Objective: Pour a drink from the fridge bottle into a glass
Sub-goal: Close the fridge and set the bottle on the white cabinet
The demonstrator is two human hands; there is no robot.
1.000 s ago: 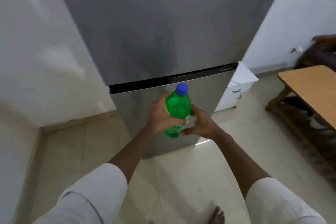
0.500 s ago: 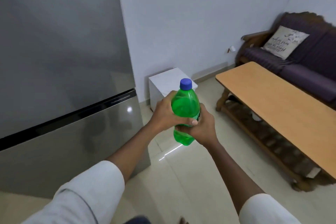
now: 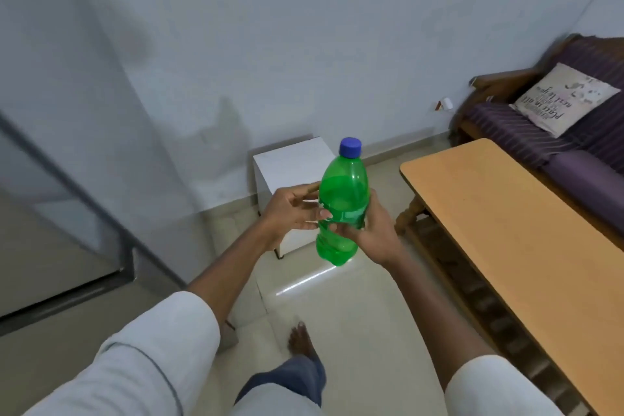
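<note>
While upright in mid-air above the floor [image 3: 354, 314], bottle [image 3: 342, 209] gripped round its lower body by right hand [image 3: 371, 230]. Left hand [image 3: 292, 213] just beside it, fingers spread loose, holding nothing. Blue cap [image 3: 350, 147] on. Table [image 3: 506, 230] near, to the right.

sleeves: white, rolled short above the elbows, left sleeve [image 3: 145, 358], right sleeve [image 3: 499, 385]
trousers [image 3: 290, 378]: blue denim
foot [image 3: 300, 338]: bare

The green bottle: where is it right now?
In the head view the green bottle is mid-frame, upright, held by the right hand, with the left hand beside it, left of the wooden table.
</note>
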